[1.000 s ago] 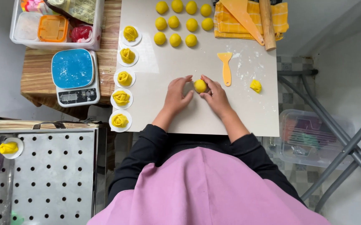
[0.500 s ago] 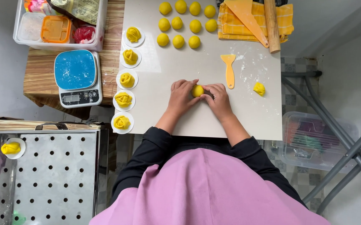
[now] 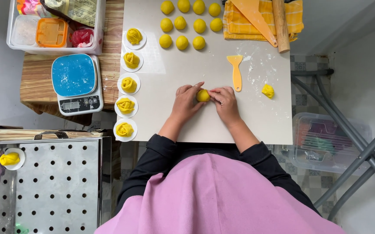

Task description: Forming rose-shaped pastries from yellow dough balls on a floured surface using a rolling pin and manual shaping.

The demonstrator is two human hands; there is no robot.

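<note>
Against the earlier frames little has changed: the left hand (image 3: 186, 102) and the right hand (image 3: 225, 100) remain together over the same spot on the white surface (image 3: 204, 125), and the yellow dough ball (image 3: 203, 95) is still pinched between them, the fingers (image 3: 215, 92) of both hands curled in and closed against its sides, the ball resting on the surface near its middle. Nearest the person, the front edge of the surface runs just before the forearms, with bare room on either side of the wrists. To the right a small scrap of yellow dough (image 3: 268, 90) lies near the right edge, well apart from the hands; just beyond the right hand lies a yellow scraper (image 3: 236, 71) amid a dusting of flour. Along the left edge a column of five small white dishes (image 3: 125, 129) each carries a folded yellow dough piece. Farther left stands a blue-topped kitchen scale (image 3: 75, 83) on a wooden stand, and nearer, a perforated metal tray (image 3: 48, 182) holds one more shaped piece in a white dish (image 3: 10, 159). At the far side, eleven yellow dough balls (image 3: 183, 26) sit in rows; a wooden rolling pin (image 3: 280, 24) lies on a yellow cloth (image 3: 293, 17). A clear plastic tub (image 3: 16, 41) at far left holds an orange lidded box and packets.
</note>
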